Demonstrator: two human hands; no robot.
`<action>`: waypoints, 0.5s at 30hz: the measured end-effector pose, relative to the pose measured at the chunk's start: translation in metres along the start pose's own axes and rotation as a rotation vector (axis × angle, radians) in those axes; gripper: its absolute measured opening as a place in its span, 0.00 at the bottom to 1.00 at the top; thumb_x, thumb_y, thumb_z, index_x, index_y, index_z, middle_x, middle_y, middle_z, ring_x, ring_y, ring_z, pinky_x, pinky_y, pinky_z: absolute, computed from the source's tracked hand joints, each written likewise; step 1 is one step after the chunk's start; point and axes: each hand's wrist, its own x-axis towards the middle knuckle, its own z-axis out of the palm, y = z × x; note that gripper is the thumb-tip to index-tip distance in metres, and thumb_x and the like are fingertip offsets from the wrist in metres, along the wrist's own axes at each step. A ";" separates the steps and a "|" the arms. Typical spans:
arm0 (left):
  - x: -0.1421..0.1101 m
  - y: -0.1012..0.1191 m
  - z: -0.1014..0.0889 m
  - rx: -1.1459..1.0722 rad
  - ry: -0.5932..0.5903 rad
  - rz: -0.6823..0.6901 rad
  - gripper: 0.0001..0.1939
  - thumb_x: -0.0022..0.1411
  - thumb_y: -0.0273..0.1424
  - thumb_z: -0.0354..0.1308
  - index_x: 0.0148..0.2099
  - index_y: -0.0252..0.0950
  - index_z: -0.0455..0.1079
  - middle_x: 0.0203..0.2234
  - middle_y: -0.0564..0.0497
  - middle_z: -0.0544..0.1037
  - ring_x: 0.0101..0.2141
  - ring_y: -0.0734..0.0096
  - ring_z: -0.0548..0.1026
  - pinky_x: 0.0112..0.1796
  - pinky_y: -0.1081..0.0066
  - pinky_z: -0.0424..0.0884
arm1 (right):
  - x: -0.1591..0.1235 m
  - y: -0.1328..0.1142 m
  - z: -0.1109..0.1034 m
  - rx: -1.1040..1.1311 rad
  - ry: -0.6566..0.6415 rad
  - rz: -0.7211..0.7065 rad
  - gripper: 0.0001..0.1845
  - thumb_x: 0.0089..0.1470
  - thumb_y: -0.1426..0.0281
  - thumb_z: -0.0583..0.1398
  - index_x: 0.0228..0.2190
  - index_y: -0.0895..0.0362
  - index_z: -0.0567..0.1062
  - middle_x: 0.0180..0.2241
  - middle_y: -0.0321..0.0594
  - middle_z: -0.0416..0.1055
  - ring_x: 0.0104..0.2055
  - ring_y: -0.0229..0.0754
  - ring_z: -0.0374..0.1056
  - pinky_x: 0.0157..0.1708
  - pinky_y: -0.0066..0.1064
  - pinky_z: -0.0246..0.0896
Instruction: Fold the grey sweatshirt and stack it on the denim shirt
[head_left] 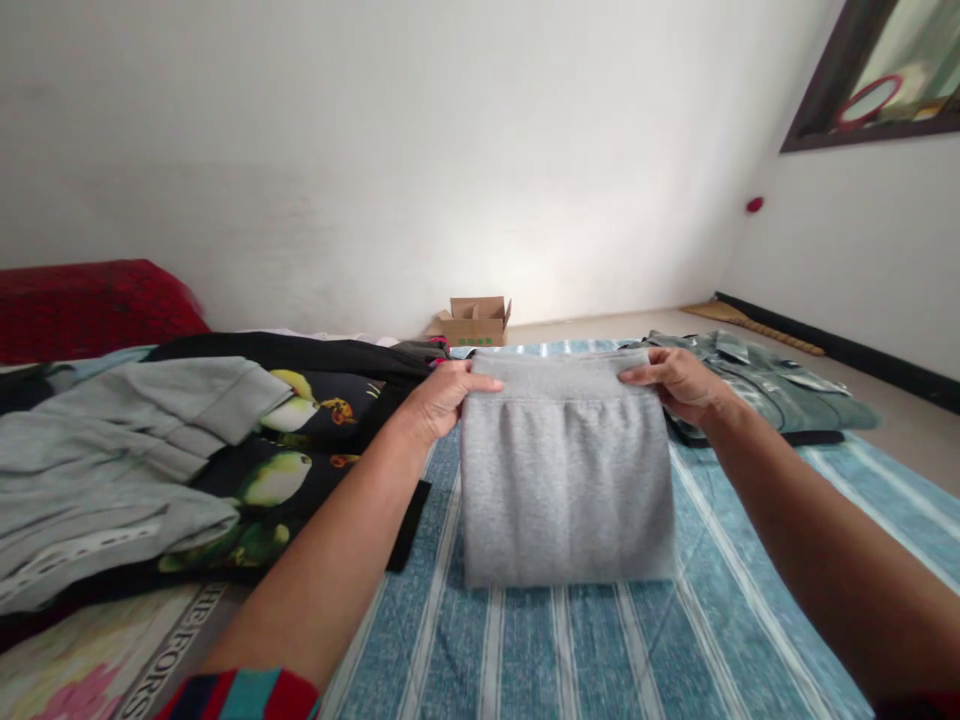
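A folded light grey sweatshirt-like garment (568, 490), with a wide ribbed band along its far edge, is in front of me over a blue striped sheet (517, 660). My left hand (452, 392) pinches the left end of that band, thumb on top. At the band's right end, my right hand (679, 383) grips it in the same way. The fingers beneath the cloth are hidden on both sides.
Left lies a heap with a grey garment (127, 430) and a black printed garment (315, 440). Folded grey-green clothes (772, 385) lie right. Behind are an open cardboard box (480, 325), a red bundle (97, 305) and a white wall (420, 150).
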 end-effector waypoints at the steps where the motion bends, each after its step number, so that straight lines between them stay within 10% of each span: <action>1: -0.008 0.020 0.003 0.034 -0.016 0.073 0.18 0.35 0.26 0.68 0.34 0.33 0.74 0.30 0.48 0.80 0.32 0.64 0.77 0.39 0.66 0.73 | -0.007 -0.019 0.001 -0.005 0.017 -0.092 0.17 0.26 0.70 0.71 0.25 0.59 0.77 0.27 0.38 0.77 0.27 0.39 0.71 0.32 0.30 0.66; 4: -0.040 0.068 0.010 0.211 -0.014 0.360 0.17 0.40 0.28 0.67 0.37 0.35 0.74 0.30 0.53 0.79 0.35 0.67 0.76 0.40 0.69 0.71 | -0.035 -0.065 0.005 -0.078 0.072 -0.370 0.17 0.28 0.69 0.72 0.25 0.58 0.75 0.27 0.35 0.75 0.28 0.37 0.70 0.33 0.30 0.65; 7: -0.079 0.072 0.015 0.540 0.087 0.543 0.16 0.47 0.30 0.65 0.40 0.34 0.71 0.25 0.58 0.75 0.29 0.73 0.74 0.35 0.73 0.70 | -0.076 -0.070 0.007 -0.222 0.113 -0.500 0.24 0.32 0.65 0.71 0.35 0.54 0.75 0.31 0.34 0.74 0.31 0.38 0.70 0.33 0.31 0.66; 11: -0.138 -0.010 0.017 0.975 0.073 0.767 0.13 0.56 0.30 0.58 0.45 0.35 0.70 0.35 0.51 0.78 0.36 0.67 0.76 0.41 0.69 0.71 | -0.147 0.005 0.010 -0.594 0.031 -0.550 0.17 0.48 0.63 0.65 0.41 0.52 0.74 0.38 0.40 0.75 0.39 0.44 0.72 0.40 0.33 0.68; 15: -0.190 -0.114 0.017 1.156 -0.220 0.976 0.17 0.63 0.20 0.44 0.47 0.36 0.69 0.42 0.47 0.79 0.45 0.68 0.75 0.52 0.63 0.65 | -0.214 0.104 0.016 -0.878 -0.158 -0.749 0.13 0.59 0.73 0.53 0.43 0.53 0.72 0.42 0.42 0.75 0.46 0.44 0.70 0.47 0.39 0.66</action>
